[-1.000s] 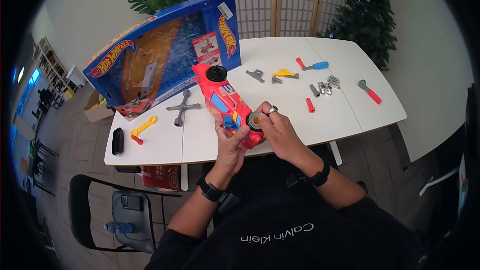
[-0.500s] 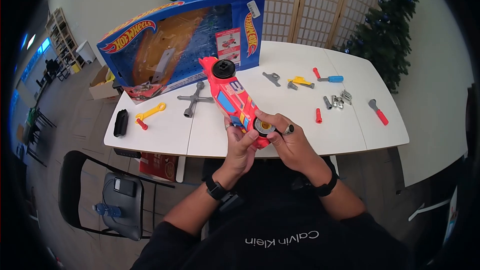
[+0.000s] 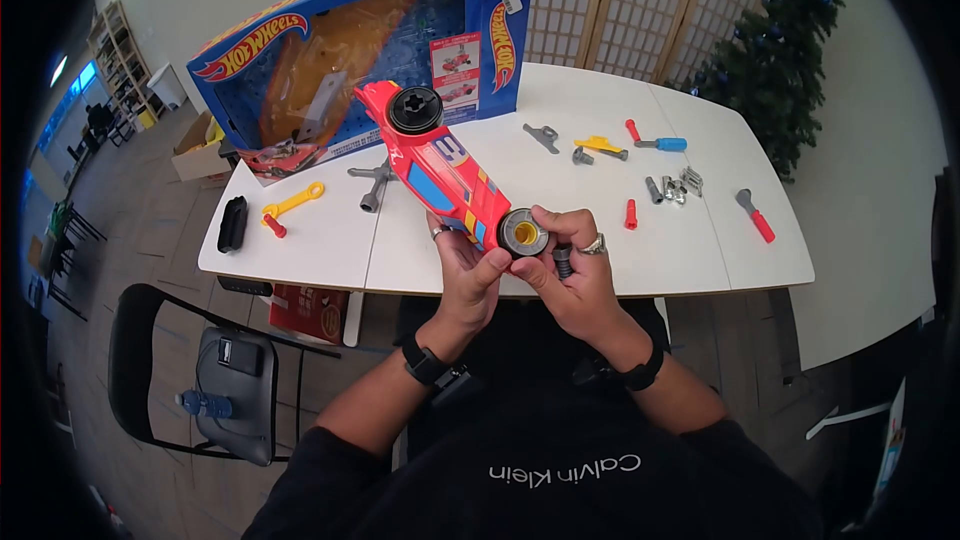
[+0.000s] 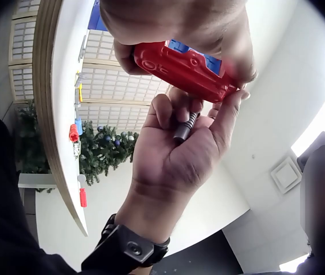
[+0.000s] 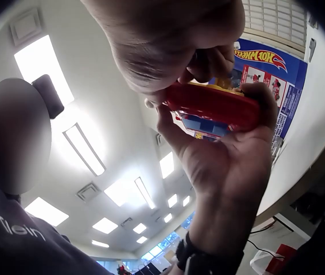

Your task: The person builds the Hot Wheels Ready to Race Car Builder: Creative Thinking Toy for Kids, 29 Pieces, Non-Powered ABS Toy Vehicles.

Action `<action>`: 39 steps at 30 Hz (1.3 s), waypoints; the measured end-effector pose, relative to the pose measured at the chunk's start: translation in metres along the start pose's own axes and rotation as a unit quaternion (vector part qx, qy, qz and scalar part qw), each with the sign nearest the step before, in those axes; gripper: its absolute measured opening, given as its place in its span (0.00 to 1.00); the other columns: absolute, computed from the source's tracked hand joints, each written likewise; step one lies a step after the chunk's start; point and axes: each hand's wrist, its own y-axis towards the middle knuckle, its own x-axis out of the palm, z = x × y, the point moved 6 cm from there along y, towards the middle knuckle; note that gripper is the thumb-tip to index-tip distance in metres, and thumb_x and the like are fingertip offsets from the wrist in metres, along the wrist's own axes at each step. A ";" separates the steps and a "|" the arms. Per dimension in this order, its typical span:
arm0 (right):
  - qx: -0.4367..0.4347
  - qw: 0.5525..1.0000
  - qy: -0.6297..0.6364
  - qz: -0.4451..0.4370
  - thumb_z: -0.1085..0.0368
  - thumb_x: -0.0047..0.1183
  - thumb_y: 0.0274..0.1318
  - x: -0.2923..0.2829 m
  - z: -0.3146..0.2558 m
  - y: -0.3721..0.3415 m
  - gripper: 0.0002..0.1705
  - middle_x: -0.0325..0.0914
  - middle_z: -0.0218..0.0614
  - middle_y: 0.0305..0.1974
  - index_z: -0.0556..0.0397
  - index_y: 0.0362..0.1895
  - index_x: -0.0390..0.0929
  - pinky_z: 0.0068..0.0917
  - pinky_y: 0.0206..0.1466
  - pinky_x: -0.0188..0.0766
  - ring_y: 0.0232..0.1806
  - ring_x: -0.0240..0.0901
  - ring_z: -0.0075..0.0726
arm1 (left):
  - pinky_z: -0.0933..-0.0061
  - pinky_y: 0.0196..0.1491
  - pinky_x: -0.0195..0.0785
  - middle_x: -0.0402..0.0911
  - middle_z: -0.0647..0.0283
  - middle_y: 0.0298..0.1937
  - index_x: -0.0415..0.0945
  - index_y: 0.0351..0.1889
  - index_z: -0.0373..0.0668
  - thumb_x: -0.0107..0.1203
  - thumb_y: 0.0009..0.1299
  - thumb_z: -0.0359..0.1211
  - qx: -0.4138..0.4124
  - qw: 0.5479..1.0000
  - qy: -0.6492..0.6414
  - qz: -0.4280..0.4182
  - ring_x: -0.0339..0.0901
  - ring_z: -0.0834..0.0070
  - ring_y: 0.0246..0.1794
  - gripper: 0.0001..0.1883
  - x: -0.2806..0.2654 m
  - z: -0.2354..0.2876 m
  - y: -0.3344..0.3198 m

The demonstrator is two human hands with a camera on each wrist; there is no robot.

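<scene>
Head view shows the toy car [image 3: 455, 175] raised above the worktop [image 3: 680, 270], its near wheel [image 3: 511, 230] turned up towards us. Our left grip [image 3: 468, 285] is closed round the near end of the body. Our right grip [image 3: 585, 290] is nearly closed: thumb and forefinger pinch the wheel's rim, while the other fingers curl round a grey bolt [image 3: 563, 260].

To seat the wheel well, we judge it best to brace the body with the left, keep the rim flat against the car and line up the yellow hub [image 3: 526, 233] before bringing the bolt in straight. Pressing one edge harder could tip the wheel, and loosening the curled fingers could drop the bolt.

Compared with half a second ago, the bolt has come into sight, the hub faces us more openly, and the car now covers part of the cross wrench [image 3: 373, 185].
</scene>
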 end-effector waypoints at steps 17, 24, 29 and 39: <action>0.157 0.984 0.005 -0.082 0.61 0.63 0.69 -0.024 -0.018 0.032 0.21 0.62 0.19 0.25 0.51 0.62 0.76 0.18 0.35 0.60 0.29 0.59 0.14 | 0.54 0.66 0.75 0.61 0.59 0.77 0.44 0.83 0.43 0.63 0.64 0.71 -0.055 0.998 0.024 0.003 0.71 0.65 0.71 0.62 0.006 -0.001 0.003; 0.143 0.983 0.008 -0.116 0.64 0.58 0.71 -0.001 -0.010 0.023 0.20 0.75 0.31 0.45 0.52 0.64 0.73 0.22 0.47 0.65 0.44 0.64 0.18 | 0.58 0.71 0.69 0.67 0.56 0.72 0.55 0.80 0.40 0.57 0.72 0.61 -0.129 0.991 0.030 0.006 0.72 0.65 0.70 0.49 0.000 0.000 0.005; 0.012 0.994 -0.069 -0.088 0.60 0.62 0.70 -0.006 -0.019 0.021 0.22 0.76 0.31 0.35 0.51 0.64 0.75 0.25 0.33 0.67 0.28 0.66 0.23 | 0.53 0.73 0.68 0.68 0.56 0.72 0.59 0.77 0.39 0.58 0.72 0.54 -0.210 0.976 -0.034 -0.035 0.71 0.63 0.71 0.43 0.000 -0.005 0.003; -0.044 0.994 -0.103 -0.015 0.68 0.66 0.64 0.001 -0.021 0.002 0.23 0.75 0.36 0.35 0.56 0.61 0.77 0.26 0.31 0.68 0.26 0.67 0.26 | 0.52 0.73 0.67 0.67 0.55 0.72 0.54 0.79 0.39 0.61 0.70 0.44 -0.108 0.991 -0.050 0.066 0.68 0.61 0.73 0.43 0.000 -0.001 0.000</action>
